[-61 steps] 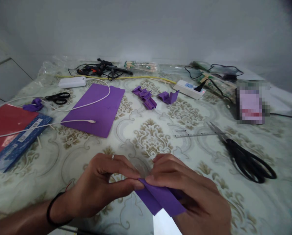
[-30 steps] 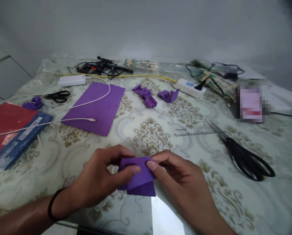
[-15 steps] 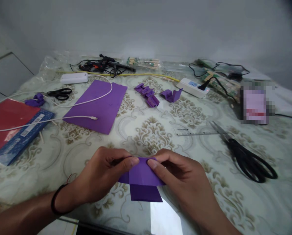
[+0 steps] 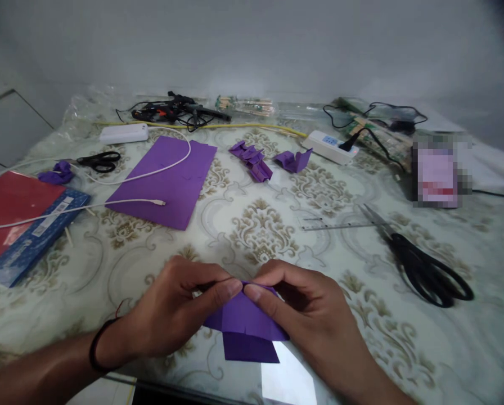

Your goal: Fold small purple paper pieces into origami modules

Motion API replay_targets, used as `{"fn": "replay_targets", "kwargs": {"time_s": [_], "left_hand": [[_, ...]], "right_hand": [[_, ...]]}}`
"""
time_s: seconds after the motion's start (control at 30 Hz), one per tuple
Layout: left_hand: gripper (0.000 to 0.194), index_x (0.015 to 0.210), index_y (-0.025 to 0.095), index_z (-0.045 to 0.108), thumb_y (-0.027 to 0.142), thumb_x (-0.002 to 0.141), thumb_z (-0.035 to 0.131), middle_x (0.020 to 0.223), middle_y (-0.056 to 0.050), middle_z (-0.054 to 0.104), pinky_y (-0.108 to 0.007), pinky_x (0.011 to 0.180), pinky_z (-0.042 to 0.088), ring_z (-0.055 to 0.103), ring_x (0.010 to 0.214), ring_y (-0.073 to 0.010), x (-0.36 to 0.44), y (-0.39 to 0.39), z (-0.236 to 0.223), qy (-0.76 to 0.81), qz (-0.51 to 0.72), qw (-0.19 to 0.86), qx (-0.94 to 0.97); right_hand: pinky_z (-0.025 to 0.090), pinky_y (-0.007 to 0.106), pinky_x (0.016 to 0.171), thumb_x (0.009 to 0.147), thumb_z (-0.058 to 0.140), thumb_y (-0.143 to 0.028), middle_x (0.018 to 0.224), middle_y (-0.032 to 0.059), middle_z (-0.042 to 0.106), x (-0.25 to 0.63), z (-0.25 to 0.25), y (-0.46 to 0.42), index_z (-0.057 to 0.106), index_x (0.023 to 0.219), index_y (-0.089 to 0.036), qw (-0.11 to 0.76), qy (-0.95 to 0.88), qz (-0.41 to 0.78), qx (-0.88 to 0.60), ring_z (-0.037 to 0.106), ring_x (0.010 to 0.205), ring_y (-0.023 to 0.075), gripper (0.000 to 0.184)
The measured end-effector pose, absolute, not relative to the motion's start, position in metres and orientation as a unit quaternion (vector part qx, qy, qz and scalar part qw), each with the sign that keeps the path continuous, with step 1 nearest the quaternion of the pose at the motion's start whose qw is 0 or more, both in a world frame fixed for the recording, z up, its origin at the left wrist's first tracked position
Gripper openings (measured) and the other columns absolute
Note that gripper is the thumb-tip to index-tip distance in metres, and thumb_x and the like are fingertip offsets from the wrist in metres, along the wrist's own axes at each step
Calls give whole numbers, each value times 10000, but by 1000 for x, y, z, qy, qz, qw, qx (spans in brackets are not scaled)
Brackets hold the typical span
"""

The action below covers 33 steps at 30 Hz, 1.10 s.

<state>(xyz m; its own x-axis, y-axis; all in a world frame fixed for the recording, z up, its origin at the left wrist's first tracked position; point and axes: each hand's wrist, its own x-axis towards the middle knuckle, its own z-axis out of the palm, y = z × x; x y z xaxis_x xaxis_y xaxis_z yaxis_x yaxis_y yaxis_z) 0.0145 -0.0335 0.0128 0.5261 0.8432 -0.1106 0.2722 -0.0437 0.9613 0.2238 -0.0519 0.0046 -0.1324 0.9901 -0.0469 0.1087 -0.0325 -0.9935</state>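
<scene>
A small folded piece of purple paper (image 4: 246, 318) is held between both hands, close to the table's front edge. My left hand (image 4: 188, 306) pinches its upper edge from the left, thumb on top. From the right, my right hand (image 4: 298, 304) pinches the same edge, its thumb tip almost touching the other thumb. A lower flap of the paper hangs toward me below the thumbs. Farther back lie a pleated purple paper piece (image 4: 252, 160) and a smaller folded purple piece (image 4: 294, 161). Large purple sheets (image 4: 163, 183) rest to the left of them.
Black-handled scissors (image 4: 429, 270) and a clear ruler (image 4: 340, 226) lie at right. A white power strip (image 4: 330, 147) stands behind. At left are smaller scissors (image 4: 100, 161), a red-and-blue paper pack (image 4: 32, 225) and a white cable (image 4: 146, 201) crossing the sheets.
Both thumbs have drawn closer together along the paper's upper edge. The paper and hands sit slightly lower in view, and its lower flap tilts a bit more toward me.
</scene>
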Motion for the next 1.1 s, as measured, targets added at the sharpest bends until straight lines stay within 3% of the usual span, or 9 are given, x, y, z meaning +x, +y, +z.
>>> {"fn": "replay_targets", "kwargs": {"time_s": [0.17, 0.33, 0.5, 0.63, 0.83, 1.0, 1.1], "left_hand": [[469, 661, 170, 580, 369, 1085, 548, 599, 56, 408, -238, 516, 301, 282, 544, -92, 14, -32, 13, 403, 261, 542, 690], [435, 681, 168, 573, 350, 1076, 549, 597, 63, 390, -222, 514, 290, 297, 550, -86, 16, -32, 14, 422, 245, 526, 696], [468, 671, 165, 582, 399, 1074, 528, 597, 56, 362, -235, 503, 264, 305, 553, -93, 14, -32, 15, 444, 230, 517, 695], [439, 724, 158, 676, 406, 1060, 540, 592, 43, 456, -235, 510, 290, 369, 565, -105, 13, -28, 15, 463, 207, 512, 694], [357, 856, 164, 768, 379, 1044, 554, 713, 7, 677, -244, 593, 390, 526, 645, -134, 14, -21, 13, 491, 208, 481, 696], [341, 928, 175, 751, 385, 1054, 514, 823, 0, 713, -258, 655, 435, 573, 724, -149, 12, -16, 13, 479, 184, 517, 686], [353, 861, 170, 696, 397, 1052, 504, 752, 21, 629, -251, 609, 392, 504, 674, -131, 10, -15, 14, 485, 171, 507, 691]], "right_hand": [[445, 226, 502, 874, 826, -381, 630, -16, 647, 225, 8, -51, 736, 723, -199, 410, -540, 549, -489, 549, 582, 127, 253], [429, 214, 488, 944, 721, -322, 632, -22, 645, 226, 7, -48, 752, 766, -202, 401, -564, 535, -483, 534, 557, 111, 217], [445, 204, 500, 883, 803, -344, 623, -22, 656, 228, 9, -46, 743, 725, -184, 397, -535, 562, -491, 551, 556, 104, 232], [474, 213, 509, 874, 793, -344, 601, -8, 682, 230, 8, -44, 760, 694, -184, 390, -544, 540, -510, 583, 551, 117, 243], [568, 236, 586, 823, 818, -329, 743, 26, 824, 236, 1, -35, 857, 806, -226, 398, -503, 560, -525, 720, 650, 161, 111], [535, 214, 550, 814, 815, -346, 697, 19, 813, 238, 2, -33, 864, 766, -242, 389, -501, 535, -558, 703, 623, 154, 125], [531, 213, 555, 799, 815, -358, 703, 18, 814, 237, 2, -33, 867, 766, -249, 385, -496, 533, -567, 693, 626, 153, 125]]}}
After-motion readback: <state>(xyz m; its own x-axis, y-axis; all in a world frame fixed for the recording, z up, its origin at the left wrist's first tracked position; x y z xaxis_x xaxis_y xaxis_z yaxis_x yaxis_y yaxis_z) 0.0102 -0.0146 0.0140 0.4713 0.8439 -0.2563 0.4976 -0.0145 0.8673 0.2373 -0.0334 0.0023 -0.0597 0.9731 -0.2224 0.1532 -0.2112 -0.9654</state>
